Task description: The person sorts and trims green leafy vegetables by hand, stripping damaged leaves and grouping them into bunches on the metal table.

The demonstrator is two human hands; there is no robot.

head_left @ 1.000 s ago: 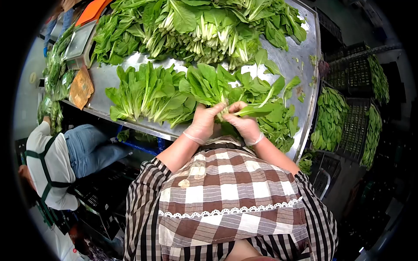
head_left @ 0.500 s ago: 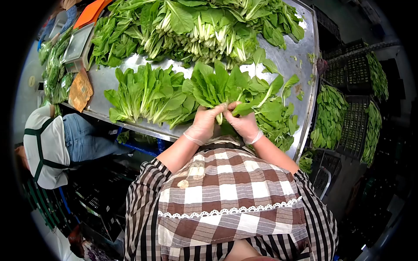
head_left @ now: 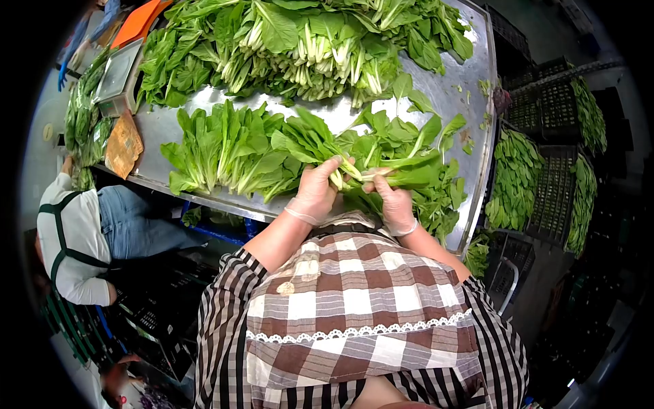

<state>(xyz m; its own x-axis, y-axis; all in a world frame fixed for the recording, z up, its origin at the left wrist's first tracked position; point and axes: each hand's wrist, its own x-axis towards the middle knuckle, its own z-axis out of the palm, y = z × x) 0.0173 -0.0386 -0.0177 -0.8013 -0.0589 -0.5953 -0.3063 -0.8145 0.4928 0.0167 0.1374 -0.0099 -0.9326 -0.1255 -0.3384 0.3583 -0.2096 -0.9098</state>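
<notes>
My left hand (head_left: 317, 191), in a clear glove, closes its fingers round the pale stems of a leafy green bunch (head_left: 312, 140), whose leaves point up and left. Pinched in my gloved right hand (head_left: 395, 204) are the stalks of some greens (head_left: 417, 172) whose leaves stretch to the right. Both hands are close together over the table's near edge, and the stem ends almost meet between them. Left of my hands lies a row of trimmed greens (head_left: 231, 150). Looser leaves (head_left: 439, 198) lie under and beyond my right hand.
A big heap of greens (head_left: 306, 54) covers the back of the metal table (head_left: 470, 95). At the left stand a scale (head_left: 119, 75) and a brown pad (head_left: 124, 144). Black crates (head_left: 552, 191) with greens are at the right. A co-worker (head_left: 78, 232) stands at the left.
The bunch that stood upright between my hands now leans left in my left hand. My right hand has turned and drawn some greens off to the right.
</notes>
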